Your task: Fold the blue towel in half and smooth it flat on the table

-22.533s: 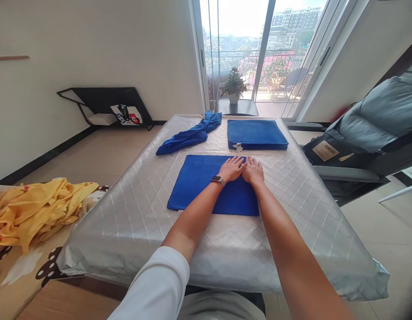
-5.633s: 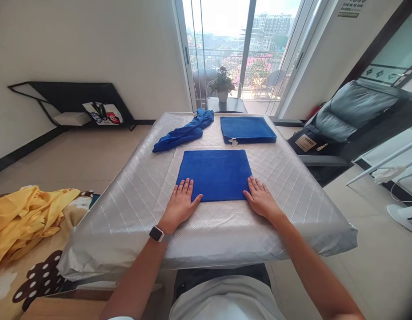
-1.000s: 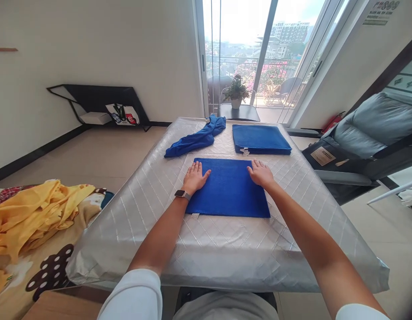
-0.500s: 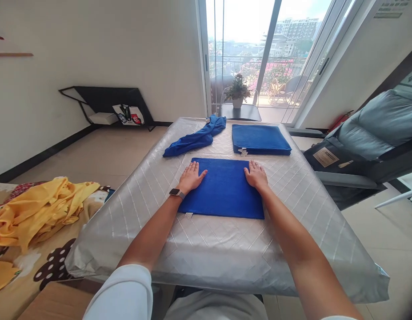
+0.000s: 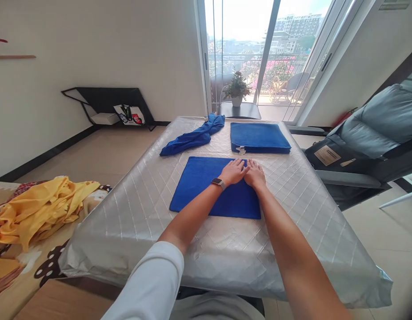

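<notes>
A blue cloth [image 5: 199,182], spread flat as a rectangle, lies on the table in front of me. My left hand [image 5: 234,172], with a watch on its wrist, rests palm down on the cloth's upper right part. Beside it, my right hand [image 5: 255,173] lies over the cloth's right edge near the far corner. Both hands are flat with fingers stretched out, and their thumbs meet or nearly meet. Behind them sits a neat stack of folded blue cloths [image 5: 261,135] with a white tag. Further left, a crumpled blue cloth [image 5: 194,137] lies loosely twisted.
A silver quilted cover [image 5: 139,213] drapes the table. Yellow cloth [image 5: 42,206] is heaped at the left above a cardboard box [image 5: 62,302]. A grey recliner [image 5: 352,151] stands at the right. Beyond the table, a potted plant [image 5: 237,91] sits on a chair.
My left hand has slid from the cloth's left edge across to the right, next to my right hand. The cloth's near left corner has shifted slightly left. My right hand stays at the right edge.
</notes>
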`<state>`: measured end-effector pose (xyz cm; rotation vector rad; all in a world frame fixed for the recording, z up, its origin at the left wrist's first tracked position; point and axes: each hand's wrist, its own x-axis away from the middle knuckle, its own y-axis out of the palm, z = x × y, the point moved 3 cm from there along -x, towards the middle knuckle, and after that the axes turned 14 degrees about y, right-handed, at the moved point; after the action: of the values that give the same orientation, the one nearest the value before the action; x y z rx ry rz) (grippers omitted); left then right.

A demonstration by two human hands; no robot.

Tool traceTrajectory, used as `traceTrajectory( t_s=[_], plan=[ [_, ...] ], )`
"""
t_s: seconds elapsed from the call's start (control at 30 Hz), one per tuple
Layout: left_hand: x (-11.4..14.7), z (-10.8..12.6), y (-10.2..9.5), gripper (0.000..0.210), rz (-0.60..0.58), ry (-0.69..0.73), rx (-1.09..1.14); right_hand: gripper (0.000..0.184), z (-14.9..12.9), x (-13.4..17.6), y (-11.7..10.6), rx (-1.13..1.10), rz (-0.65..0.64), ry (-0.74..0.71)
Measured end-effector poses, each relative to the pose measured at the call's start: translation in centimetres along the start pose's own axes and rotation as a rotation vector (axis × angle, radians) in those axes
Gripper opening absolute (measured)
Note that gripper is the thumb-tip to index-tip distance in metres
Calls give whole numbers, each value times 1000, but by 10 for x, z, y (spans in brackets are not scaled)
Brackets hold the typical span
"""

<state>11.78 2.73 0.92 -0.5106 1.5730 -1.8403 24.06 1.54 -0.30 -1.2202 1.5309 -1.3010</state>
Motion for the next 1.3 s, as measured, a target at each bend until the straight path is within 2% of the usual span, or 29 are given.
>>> traceTrajectory(
  t_s=[0.07, 0.13, 0.23, 0.37, 0.43, 0.5, 1.0, 1.2, 1.3],
  plan=[
    [-8, 6, 8, 73, 3, -19, 11, 65, 0, -1, 0, 8, -1, -3],
    [1, -7, 9, 75, 6, -68, 5, 65, 0, -2, 1, 3, -10, 11],
    [35, -52, 0, 80, 26, -161, -21, 67, -1, -4, 1, -6, -24, 27],
    [92, -120, -18, 83, 49, -368, -53, 68, -2, -5, 1, -9, -28, 32],
    [112, -143, -22, 85, 57, -453, -59, 68, -2, -5, 1, -6, -26, 32],
    [122, -154, -23, 87, 64, -489, -56, 67, -1, -5, 2, 1, -21, 32],
    [120, -158, -17, 85, 87, -490, -68, 68, -2, -5, 1, -5, -22, 36],
    [120, -156, -25, 88, -8, -493, -65, 68, -2, -4, 0, -18, -17, 28],
    [116, -156, -32, 90, -49, -551, -125, 68, -2, -2, -1, -25, -17, 29]
  ],
)
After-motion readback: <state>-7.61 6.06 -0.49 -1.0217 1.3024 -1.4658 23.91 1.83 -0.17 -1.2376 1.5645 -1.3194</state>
